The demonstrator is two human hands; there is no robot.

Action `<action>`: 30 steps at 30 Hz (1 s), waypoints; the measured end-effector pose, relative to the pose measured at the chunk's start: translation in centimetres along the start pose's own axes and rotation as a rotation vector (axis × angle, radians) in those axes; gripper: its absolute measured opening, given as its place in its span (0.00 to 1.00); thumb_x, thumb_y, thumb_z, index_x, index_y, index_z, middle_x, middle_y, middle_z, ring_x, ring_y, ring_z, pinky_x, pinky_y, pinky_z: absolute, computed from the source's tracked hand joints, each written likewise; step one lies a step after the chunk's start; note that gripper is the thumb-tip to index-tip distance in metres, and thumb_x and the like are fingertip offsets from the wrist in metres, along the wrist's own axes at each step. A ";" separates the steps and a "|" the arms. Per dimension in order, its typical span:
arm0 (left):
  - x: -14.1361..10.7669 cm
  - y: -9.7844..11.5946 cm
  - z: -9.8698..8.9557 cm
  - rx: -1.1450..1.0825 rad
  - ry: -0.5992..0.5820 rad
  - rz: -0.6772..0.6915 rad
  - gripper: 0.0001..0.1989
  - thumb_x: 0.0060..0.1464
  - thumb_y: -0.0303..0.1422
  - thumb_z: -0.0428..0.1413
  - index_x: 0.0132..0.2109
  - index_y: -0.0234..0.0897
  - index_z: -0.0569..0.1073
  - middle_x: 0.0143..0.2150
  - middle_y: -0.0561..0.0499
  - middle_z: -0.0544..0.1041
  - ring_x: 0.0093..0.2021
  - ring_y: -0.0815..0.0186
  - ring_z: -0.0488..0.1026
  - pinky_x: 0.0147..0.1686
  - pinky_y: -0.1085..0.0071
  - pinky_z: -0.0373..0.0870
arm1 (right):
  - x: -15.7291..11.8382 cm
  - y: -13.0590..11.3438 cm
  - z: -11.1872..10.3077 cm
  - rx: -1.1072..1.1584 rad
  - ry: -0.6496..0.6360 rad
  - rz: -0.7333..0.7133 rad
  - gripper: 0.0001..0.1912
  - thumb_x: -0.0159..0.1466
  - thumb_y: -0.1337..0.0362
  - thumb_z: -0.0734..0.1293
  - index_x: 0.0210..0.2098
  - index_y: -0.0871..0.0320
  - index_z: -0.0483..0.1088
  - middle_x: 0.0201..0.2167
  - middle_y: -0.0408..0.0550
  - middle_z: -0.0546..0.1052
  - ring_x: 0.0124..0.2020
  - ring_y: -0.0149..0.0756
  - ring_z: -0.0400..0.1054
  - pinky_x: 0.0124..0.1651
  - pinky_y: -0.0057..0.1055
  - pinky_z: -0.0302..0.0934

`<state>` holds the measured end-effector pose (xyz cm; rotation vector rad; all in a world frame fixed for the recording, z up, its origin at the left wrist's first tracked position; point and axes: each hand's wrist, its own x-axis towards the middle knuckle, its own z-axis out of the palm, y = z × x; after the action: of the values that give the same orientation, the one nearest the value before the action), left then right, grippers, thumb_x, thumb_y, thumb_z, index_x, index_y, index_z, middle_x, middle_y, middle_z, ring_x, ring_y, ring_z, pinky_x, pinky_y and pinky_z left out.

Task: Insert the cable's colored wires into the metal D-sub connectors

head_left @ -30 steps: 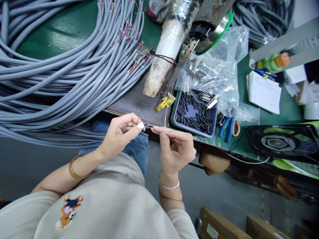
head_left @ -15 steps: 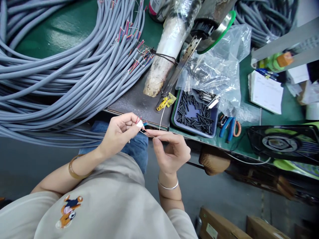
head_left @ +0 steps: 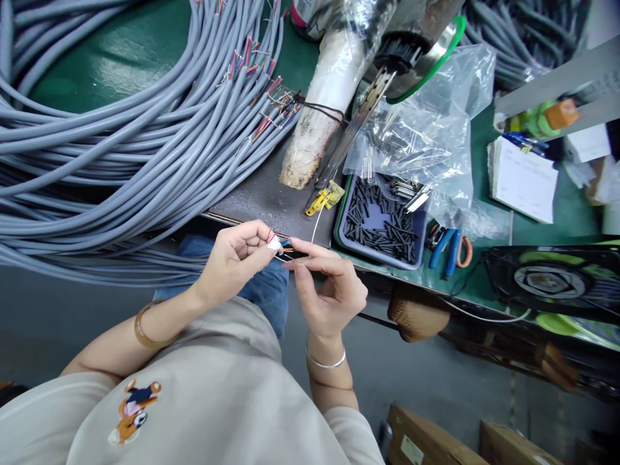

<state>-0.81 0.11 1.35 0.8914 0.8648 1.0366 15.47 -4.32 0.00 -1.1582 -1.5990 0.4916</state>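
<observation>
My left hand [head_left: 237, 255] is closed in a pinch on a small white piece [head_left: 275, 243] with red, blue and orange wires coming out of it. Just right of it, my right hand [head_left: 329, 284] has its thumb and middle finger together on a thin white wire, its index finger stretched toward the coloured wire ends [head_left: 287, 246]. Both hands are in front of the bench edge. Behind them, a yellow clip [head_left: 317, 202] sits at the tip of a metal arm, and a white strand runs down from there toward my right hand.
Grey cables [head_left: 145, 161] with stripped ends cover the left. A tray [head_left: 419, 258] of short black tubes stands behind my right hand, beside blue-handled pliers [head_left: 450, 252], a plastic bag [head_left: 436, 116], a paper pad [head_left: 523, 184] and a black fan [head_left: 547, 281].
My right index finger has straightened away from the thumb, toward the wires. The orange wire ends now show between the hands. The bench view has shifted slightly to the right.
</observation>
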 end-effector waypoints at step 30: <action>-0.3 -0.9 -0.7 0.028 -0.028 0.048 0.07 0.58 0.32 0.65 0.34 0.32 0.77 0.26 0.54 0.73 0.23 0.76 0.66 0.23 0.80 0.64 | 0.1 0.6 -0.6 0.116 0.216 0.052 0.06 0.69 0.70 0.70 0.42 0.54 0.70 0.40 0.43 0.85 0.27 0.32 0.80 0.26 0.29 0.74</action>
<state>-1.21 -0.25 0.26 0.9526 0.8396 1.0528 16.27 -4.14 -0.16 -1.1270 -1.3408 0.4697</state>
